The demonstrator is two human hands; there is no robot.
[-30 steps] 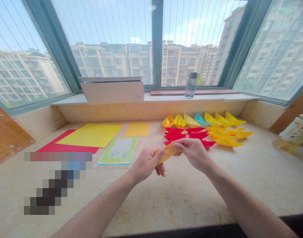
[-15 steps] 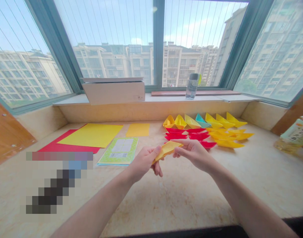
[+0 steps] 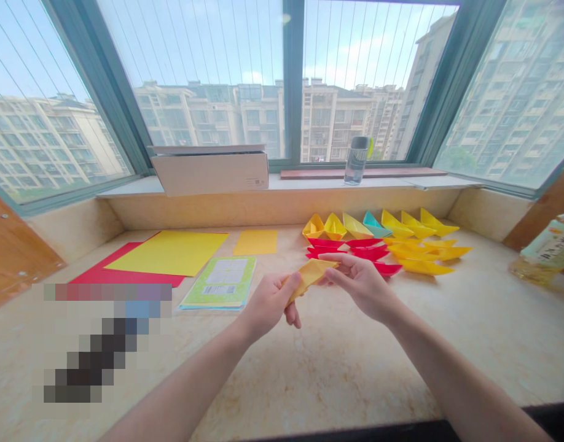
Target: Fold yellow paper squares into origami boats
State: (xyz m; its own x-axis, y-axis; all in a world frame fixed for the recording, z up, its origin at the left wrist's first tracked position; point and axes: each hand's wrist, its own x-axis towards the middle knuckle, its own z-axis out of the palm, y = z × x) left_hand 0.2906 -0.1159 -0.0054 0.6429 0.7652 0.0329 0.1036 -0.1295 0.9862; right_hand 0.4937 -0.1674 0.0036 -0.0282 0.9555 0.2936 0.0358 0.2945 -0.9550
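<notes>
Between my hands, above the counter, is a folded piece of yellow paper. My left hand grips its left end, thumb on top and fingers underneath. At the right end, my right hand pinches the tip between thumb and fingers. Just beyond my hands stand rows of folded paper boats: yellow boats, red boats and one teal boat. The underside of the folded paper is hidden by my left fingers.
To the left lie a large yellow sheet over a red sheet, a smaller orange-yellow sheet and a green packet. A white box and a water bottle stand on the sill. An oil bottle is at right.
The folded yellow paper has turned slightly, showing a broader face. My right fingers have shifted a little at its tip; both hands keep their grip.
</notes>
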